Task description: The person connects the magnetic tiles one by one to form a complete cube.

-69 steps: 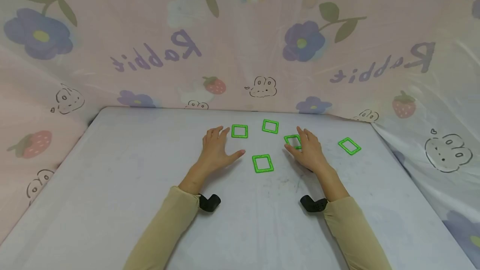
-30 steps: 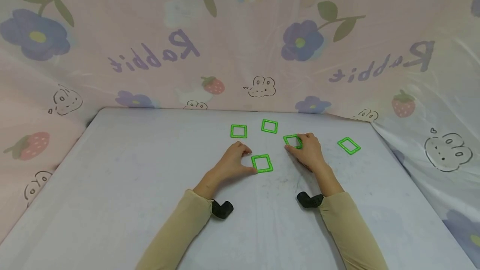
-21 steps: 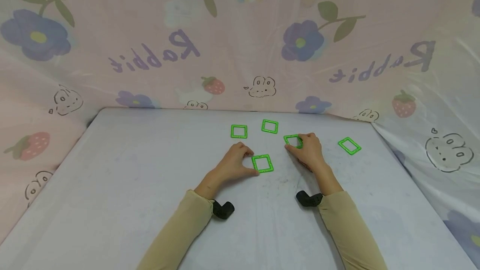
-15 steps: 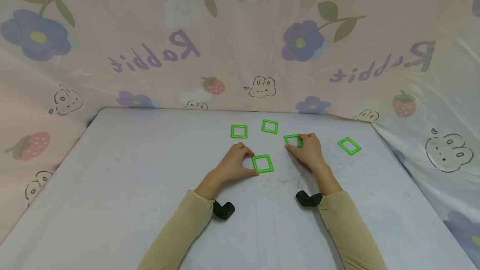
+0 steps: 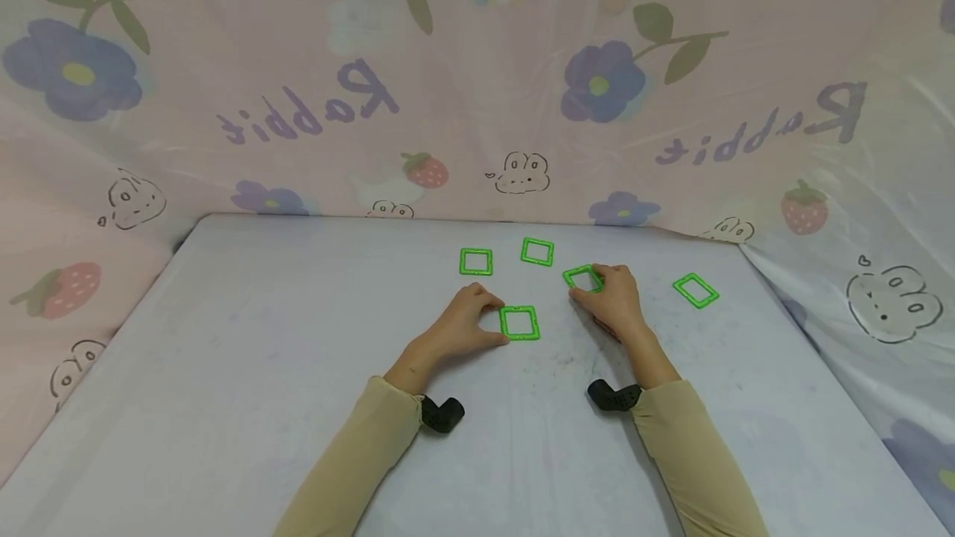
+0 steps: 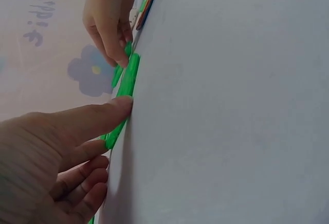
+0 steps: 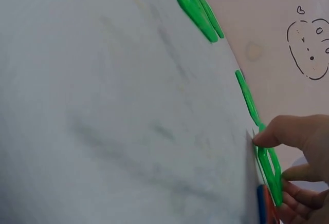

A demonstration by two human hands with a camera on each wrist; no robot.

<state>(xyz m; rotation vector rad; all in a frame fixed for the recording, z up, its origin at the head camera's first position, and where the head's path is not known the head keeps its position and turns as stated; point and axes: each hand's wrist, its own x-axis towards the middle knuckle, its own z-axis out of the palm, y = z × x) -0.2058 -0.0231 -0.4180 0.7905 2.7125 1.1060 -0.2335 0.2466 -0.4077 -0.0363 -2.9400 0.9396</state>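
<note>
My left hand [image 5: 466, 321] pinches the left edge of the nearest green square frame [image 5: 520, 323], a magnetic-tile-like piece with an open middle. In the left wrist view the thumb [image 6: 110, 113] lies along this green frame [image 6: 129, 77] and a finger sits under its end. To the right and farther back, my right hand [image 5: 615, 301] pinches a second green square frame [image 5: 579, 277] at its right side. The right wrist view shows thumb and finger on that green frame [image 7: 268, 165]. Both frames are close to the tabletop.
Two more green square frames, a left one [image 5: 476, 262] and a middle one [image 5: 537, 252], lie behind. Another green frame [image 5: 695, 291] lies to the right. A blue-and-orange edge [image 7: 264, 203] shows below the right hand. A patterned cloth [image 5: 477, 106] stands behind the white table [image 5: 298, 313].
My left hand has come right and nearer to the closest frame and taken hold of it. My right fingers have closed on their frame. Both held frames have just turned slightly.
</note>
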